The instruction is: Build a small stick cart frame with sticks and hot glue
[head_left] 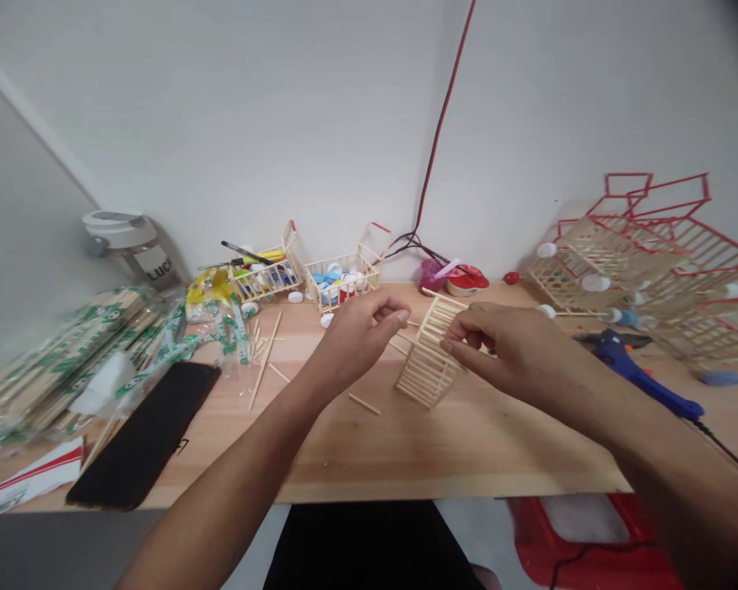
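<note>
Near the middle of the table, a small frame of wooden sticks point(429, 373) rests tilted, its two slatted panels meeting at an angle. My left hand point(366, 332) hovers left of the frame, thumb and fingers curled together; no object shows in the pinch. On the frame's right side is my right hand point(498, 340), closed, its fingertips overlapping the slats in view. Whether it grips the frame or something small cannot be made out. A loose short stick point(364, 403) lies below my left hand.
Stick carts with red handles point(652, 262) are stacked at right, beside a blue glue gun point(645, 377). Two small carts point(344, 287) hold bottle caps and pens at the back. On the left are bagged sticks point(67, 352), a black phone point(144, 434) and a bottle point(135, 246).
</note>
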`<state>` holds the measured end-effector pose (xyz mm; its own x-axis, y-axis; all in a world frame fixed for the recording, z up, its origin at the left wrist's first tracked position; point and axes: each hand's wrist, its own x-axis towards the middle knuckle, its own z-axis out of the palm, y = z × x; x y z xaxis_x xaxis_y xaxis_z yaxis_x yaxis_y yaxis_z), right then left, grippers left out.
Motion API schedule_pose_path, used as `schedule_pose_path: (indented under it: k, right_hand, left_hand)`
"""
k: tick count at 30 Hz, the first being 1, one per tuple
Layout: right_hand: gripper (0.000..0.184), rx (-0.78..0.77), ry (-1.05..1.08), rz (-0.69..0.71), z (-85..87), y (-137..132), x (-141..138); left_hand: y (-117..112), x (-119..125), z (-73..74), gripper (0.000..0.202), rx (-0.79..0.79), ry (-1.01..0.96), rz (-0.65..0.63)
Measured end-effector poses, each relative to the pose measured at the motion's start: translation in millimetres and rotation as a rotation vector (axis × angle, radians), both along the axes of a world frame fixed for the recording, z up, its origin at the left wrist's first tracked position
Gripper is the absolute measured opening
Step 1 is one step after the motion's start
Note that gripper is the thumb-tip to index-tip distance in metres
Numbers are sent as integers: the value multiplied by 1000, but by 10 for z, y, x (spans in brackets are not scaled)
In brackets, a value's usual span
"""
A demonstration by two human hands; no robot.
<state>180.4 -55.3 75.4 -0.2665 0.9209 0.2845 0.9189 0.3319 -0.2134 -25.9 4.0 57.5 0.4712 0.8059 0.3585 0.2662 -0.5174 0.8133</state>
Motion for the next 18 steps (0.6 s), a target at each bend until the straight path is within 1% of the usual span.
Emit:
schedule_pose_path:
  k: [3,10,13,18]
  right_hand:
    - [21,-20,-39,-13,29,-1,-2]
    - [23,-46,-78,27,96,5,6]
    - [24,-78,-74,36,126,25,-1]
    - [28,-159,-100,103,203,89,22]
  left_hand:
    - [9,16,-28,11,-93,-31,-57]
    - [-20,115,-98,9,-187,-110,-82]
    - [-19,136,-116,8,-203,-132,-72]
    - [-17,157,-146,8,-239,-187,-55]
